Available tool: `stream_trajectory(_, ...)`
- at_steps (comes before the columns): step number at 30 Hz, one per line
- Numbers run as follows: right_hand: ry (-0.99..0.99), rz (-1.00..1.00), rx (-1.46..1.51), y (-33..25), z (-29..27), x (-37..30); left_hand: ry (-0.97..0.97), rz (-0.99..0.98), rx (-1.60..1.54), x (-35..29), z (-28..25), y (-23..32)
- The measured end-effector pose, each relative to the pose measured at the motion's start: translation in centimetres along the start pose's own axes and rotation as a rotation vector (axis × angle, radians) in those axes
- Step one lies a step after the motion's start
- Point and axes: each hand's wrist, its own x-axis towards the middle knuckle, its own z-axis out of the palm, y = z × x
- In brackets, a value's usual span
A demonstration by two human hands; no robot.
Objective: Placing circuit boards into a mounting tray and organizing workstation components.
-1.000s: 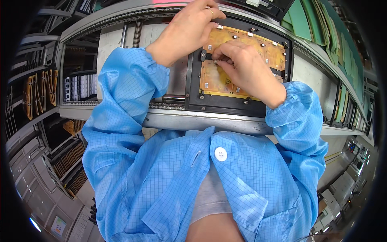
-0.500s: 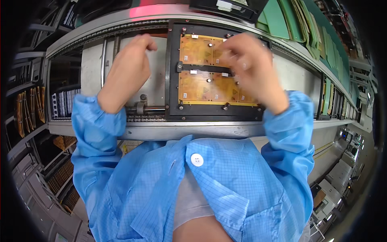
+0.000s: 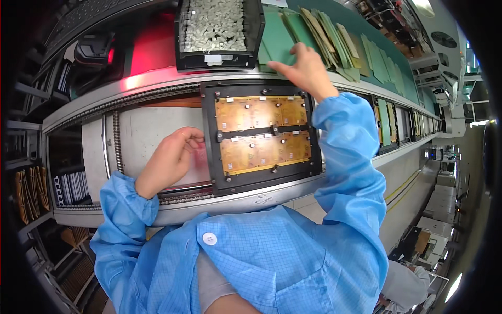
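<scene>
My right hand (image 3: 312, 72) is raised over the green boards (image 3: 280, 44), thumb and forefinger spread, nothing visible between them. My left hand (image 3: 171, 161) hovers at the left edge of a black frame fixture (image 3: 210, 118); its fingers curl inward and hide whatever they may hold. Two rows of amber circuit boards sit in the fixture, an upper row (image 3: 261, 116) and a lower row (image 3: 265, 152). Small white connectors and black round-headed pins show along them. The fixture lies slightly tilted across the rails of the conveyor (image 3: 238, 204).
Beyond the far rail stands a black bin (image 3: 219, 62) full of small white parts (image 3: 212, 26). A dark device (image 3: 94, 49) sits left of it under red light. Racks with amber boards (image 3: 31, 193) stand at the left. More board fixtures (image 3: 386, 123) lie along the conveyor to the right.
My right hand has moved off the amber boards, up and away to the green boards. My left hand stays curled beside the fixture. The view has shifted, bringing the bin into sight.
</scene>
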Motion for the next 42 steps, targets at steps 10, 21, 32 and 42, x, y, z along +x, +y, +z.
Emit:
stream_trajectory(10, 0.053, 0.292, 0.518, -3.0, -4.1, -8.4, -0.203, -0.06, -0.203, -0.4, 0.5, -2.9)
stream_trajectory(21, 0.115, 0.232, 0.01, -13.8, 0.8, -21.5, -0.014, -0.098, -0.389, -1.2, -1.7, -4.2)
stream_trajectory(32, 0.074, 0.285, -0.049, -14.9, 2.1, -21.5, 0.03, -0.126, -0.376, -1.8, -2.4, -4.0)
stream_trajectory(42, -0.002, 0.165, -0.027, -12.3, -0.6, -21.4, 0.021, -0.164, -0.349, -1.1, -2.4, -4.1)
